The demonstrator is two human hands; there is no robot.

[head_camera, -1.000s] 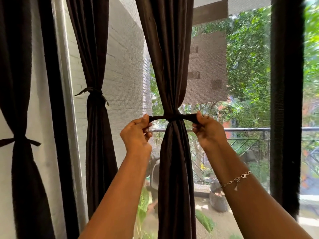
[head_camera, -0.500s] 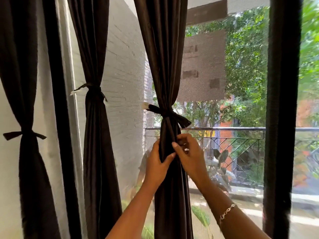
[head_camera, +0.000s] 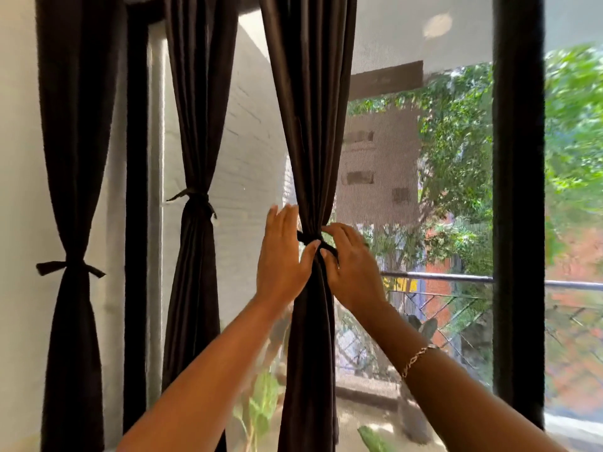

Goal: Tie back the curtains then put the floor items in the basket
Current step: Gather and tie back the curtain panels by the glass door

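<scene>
A dark brown curtain [head_camera: 310, 125] hangs in front of the window screen, gathered at its middle by a dark tie [head_camera: 305, 238] knotted around it. My left hand [head_camera: 280, 256] lies against the curtain's left side with fingers stretched upward and the thumb pressed on the knot. My right hand [head_camera: 352, 265] is on the right side, its thumb and fingers pinching the tie's right end. The basket and the floor items are out of view.
Two more dark curtains [head_camera: 195, 125] [head_camera: 73, 125] hang to the left, each bound with its own tie. A black window post [head_camera: 518, 223] stands at the right. Behind the screen are a balcony railing [head_camera: 440, 277], a white brick wall and trees.
My hands pulled the tie ends tight, dropped to the curtain below the knot, then rose back to the knot. The view has tilted upward.
</scene>
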